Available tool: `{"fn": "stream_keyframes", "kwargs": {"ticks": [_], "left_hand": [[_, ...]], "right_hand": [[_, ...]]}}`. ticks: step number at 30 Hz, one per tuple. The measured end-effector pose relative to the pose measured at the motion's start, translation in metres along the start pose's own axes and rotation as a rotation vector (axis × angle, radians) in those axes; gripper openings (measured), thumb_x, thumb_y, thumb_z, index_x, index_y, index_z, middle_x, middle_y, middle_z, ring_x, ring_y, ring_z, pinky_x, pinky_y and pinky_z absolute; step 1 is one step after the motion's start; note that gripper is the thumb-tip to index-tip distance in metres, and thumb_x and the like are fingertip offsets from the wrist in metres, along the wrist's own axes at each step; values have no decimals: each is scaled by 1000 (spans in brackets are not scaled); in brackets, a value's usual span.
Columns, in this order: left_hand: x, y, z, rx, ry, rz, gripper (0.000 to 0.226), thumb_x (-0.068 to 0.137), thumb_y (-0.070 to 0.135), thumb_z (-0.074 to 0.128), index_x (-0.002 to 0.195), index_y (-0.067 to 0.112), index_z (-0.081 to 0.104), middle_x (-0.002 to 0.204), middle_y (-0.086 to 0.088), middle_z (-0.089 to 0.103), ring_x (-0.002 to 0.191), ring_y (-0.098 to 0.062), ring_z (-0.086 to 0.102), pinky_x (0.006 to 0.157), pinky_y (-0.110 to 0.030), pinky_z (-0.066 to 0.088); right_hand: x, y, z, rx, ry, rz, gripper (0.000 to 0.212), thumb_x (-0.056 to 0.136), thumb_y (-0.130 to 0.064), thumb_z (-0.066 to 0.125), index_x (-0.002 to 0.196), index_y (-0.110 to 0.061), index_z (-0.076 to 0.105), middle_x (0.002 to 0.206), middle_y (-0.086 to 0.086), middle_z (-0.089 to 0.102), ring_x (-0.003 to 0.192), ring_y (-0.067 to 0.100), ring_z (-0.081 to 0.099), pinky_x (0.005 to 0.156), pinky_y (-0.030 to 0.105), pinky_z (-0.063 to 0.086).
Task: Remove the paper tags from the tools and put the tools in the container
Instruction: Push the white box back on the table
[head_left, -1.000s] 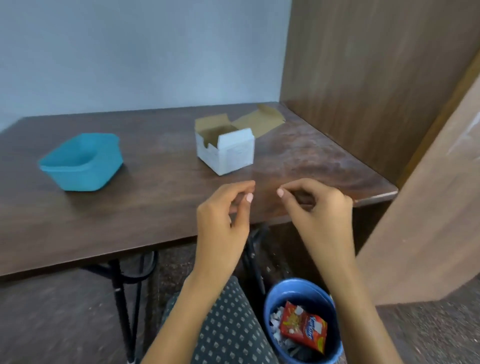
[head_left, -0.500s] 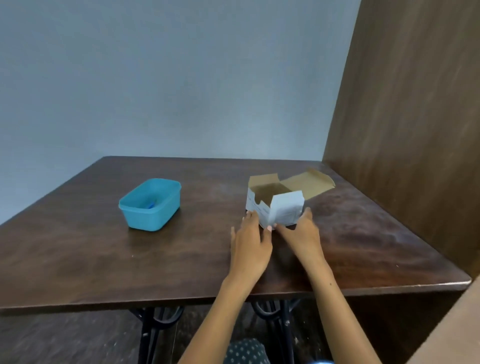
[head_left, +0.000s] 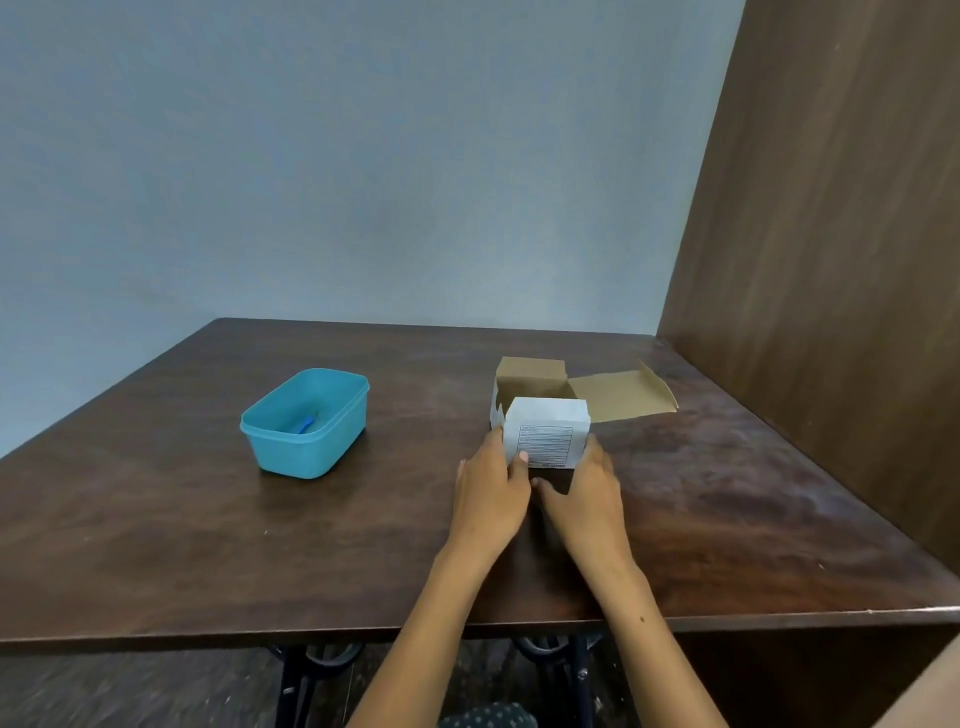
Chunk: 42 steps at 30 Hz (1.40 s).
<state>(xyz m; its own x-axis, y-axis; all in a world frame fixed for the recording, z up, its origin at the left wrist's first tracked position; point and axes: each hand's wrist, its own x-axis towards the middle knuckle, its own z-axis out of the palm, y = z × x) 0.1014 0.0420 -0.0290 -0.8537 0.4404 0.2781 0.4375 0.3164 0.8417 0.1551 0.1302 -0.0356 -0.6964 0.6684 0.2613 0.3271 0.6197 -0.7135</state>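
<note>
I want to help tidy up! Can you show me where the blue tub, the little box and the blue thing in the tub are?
blue tub (head_left: 311, 451): head view, on its front outer wall.
little box (head_left: 545, 441): head view, on its white printed front.
blue thing (head_left: 306, 425): head view, on its middle, inside the tub.

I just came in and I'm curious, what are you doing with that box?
A person has both hands, left hand and right hand, on the sides of a small open box on the table. To its left is a blue tub with one small blue tool already inside. No tool is in hand.
</note>
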Motion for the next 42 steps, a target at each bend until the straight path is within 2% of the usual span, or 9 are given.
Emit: {"fn": "stream_keyframes", "kwargs": {"ticks": [4, 7, 10, 14, 18, 22, 26, 32, 42], "left_hand": [[-7, 4, -9, -20, 17, 0, 37, 98, 17, 44, 134, 13, 43, 136, -1, 52, 129, -20, 46, 112, -27, 29], [-17, 3, -29, -29, 114, 44, 40, 98, 17, 45, 138, 14, 42, 139, 2, 49, 130, -11, 43, 92, -2, 27], [-24, -8, -54, -26, 285, 139, 34, 96, 16, 50, 130, 14, 52, 130, 1, 57, 121, -9, 51, 99, -19, 40], [-27, -25, -96, 80, 522, 226, 27, 93, 9, 51, 119, 12, 58, 116, 1, 60, 109, -10, 54, 89, -21, 42], [-17, -55, -140, 199, 693, 142, 35, 94, 9, 50, 129, 6, 48, 136, -14, 47, 129, -27, 38, 104, -26, 29], [-10, -79, -167, 79, 569, -127, 61, 98, 27, 43, 148, 7, 14, 157, -15, 12, 146, -26, 7, 117, -39, 11], [-8, -83, -178, -116, 426, -237, 75, 98, 33, 43, 149, 12, -8, 158, -13, 13, 144, -27, 19, 116, -39, 20], [-8, -78, -176, -112, 395, -203, 67, 98, 27, 46, 150, 13, 7, 147, -10, 40, 134, -25, 39, 104, -33, 34], [-9, -71, -145, 6, 392, -121, 45, 96, 22, 49, 136, 6, 36, 130, -9, 51, 121, -25, 49, 91, -27, 39]], "right_hand": [[-17, -6, 0, -53, 40, -8, 75, 85, -25, 68, 143, -5, 24, 141, 14, 39, 127, 27, 43, 98, 35, 40], [-35, -20, 8, -50, 91, -132, 73, 85, -25, 67, 143, -7, 26, 144, 11, 37, 132, 25, 38, 104, 39, 40], [-45, -41, 23, 26, 31, -273, 66, 86, -23, 66, 141, -13, 31, 143, 5, 39, 133, 17, 37, 106, 30, 37], [-46, -74, 48, 70, -136, -377, 67, 88, -25, 65, 143, -17, 28, 147, 0, 35, 134, 11, 34, 103, 18, 29], [-39, -103, 75, 83, -296, -386, 80, 86, -27, 66, 148, -14, 18, 154, 3, 27, 139, 16, 29, 109, 25, 27], [-38, -121, 99, 159, -365, -414, 91, 85, -26, 69, 151, -15, 8, 158, 3, 19, 144, 18, 18, 115, 34, 25], [-40, -132, 115, 249, -376, -408, 90, 86, -33, 65, 151, -17, 5, 156, 5, 25, 142, 21, 26, 111, 43, 33], [-39, -137, 126, 235, -348, -400, 68, 94, -33, 54, 148, -10, 18, 150, 7, 36, 133, 24, 41, 106, 41, 40], [-21, -122, 124, 190, -322, -359, 50, 98, -29, 44, 140, -8, 28, 142, 14, 45, 120, 30, 53, 94, 46, 47]]}}
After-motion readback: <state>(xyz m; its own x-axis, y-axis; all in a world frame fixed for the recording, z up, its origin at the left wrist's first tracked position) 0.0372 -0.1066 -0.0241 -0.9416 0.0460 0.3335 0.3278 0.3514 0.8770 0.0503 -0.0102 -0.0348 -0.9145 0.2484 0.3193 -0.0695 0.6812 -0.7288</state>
